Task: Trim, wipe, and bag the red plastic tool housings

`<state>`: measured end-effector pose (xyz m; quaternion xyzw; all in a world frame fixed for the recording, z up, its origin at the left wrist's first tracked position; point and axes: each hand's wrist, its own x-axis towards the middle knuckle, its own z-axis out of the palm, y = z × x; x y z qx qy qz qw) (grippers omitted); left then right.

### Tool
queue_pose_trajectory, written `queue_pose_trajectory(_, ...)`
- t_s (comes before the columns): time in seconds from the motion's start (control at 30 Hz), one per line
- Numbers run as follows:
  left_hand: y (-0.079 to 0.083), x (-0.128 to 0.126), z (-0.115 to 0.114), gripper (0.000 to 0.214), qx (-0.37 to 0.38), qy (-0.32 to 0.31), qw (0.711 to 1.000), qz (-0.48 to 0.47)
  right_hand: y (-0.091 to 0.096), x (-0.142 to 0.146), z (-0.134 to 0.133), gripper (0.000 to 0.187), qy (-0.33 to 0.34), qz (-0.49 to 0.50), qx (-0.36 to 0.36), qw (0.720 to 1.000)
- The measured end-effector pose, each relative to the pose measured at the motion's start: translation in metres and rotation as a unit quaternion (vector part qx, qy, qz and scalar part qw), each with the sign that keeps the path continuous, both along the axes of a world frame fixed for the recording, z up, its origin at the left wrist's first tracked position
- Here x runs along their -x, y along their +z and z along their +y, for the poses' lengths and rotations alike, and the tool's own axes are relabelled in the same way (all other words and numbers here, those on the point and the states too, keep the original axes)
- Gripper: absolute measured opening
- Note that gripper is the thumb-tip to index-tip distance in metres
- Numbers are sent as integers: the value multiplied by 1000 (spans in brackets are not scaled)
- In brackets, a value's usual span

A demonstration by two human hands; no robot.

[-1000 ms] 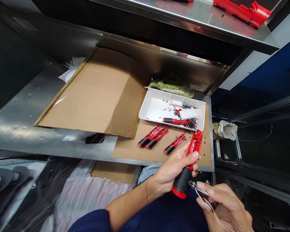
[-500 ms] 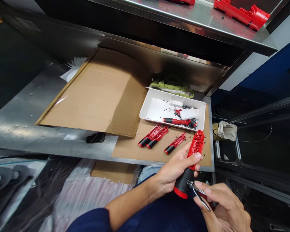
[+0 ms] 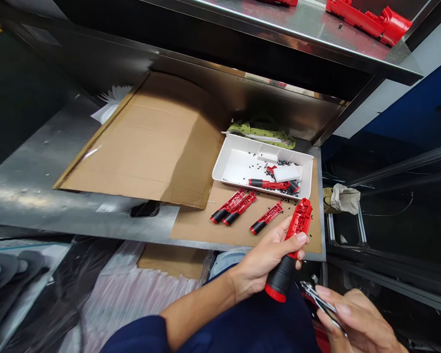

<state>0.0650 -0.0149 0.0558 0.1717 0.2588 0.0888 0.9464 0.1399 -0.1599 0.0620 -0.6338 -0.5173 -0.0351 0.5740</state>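
Observation:
My left hand (image 3: 270, 257) is closed around a red and black plastic housing half (image 3: 298, 223). Its ribbed red inside faces up, and the black sleeve with a red rim points down toward me. In the fingers of my right hand (image 3: 356, 314) is a pair of shiny metal nail clippers (image 3: 318, 296). Their tip is a short way right of the black sleeve, apart from it. Three similar housing halves, among them a single one (image 3: 266, 217), lie on the cardboard sheet (image 3: 194, 230) beyond my left hand.
Behind the parts stands a white tray (image 3: 235, 159) with black bits, a white block and more red pieces. A green patterned pouch (image 3: 260, 132) lies behind it. A large cardboard piece (image 3: 150, 142) covers the bench's middle. Larger red housings (image 3: 371, 22) rest on the shelf above.
My right hand has drawn the nail clippers away from the black sleeve, down and to the right. The housing half in my left hand has barely shifted.

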Motion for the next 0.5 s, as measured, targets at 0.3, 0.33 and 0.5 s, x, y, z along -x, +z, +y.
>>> queue_pose_trajectory(0.3, -1, -1, 0, 50, 8, -1, 1000, 1, 4, 4, 12, 23, 3, -5, 48, 999)
queue_pose_trajectory(0.33, -1, -1, 0, 51, 7, -1, 1000, 3, 5, 4, 12, 24, 9, 3, 58, 998)
queue_pose_trajectory(0.5, -1, -3, -1, 54, 7, -2, 1000, 6, 3, 3, 10, 26, 10, -16, 44, 999)
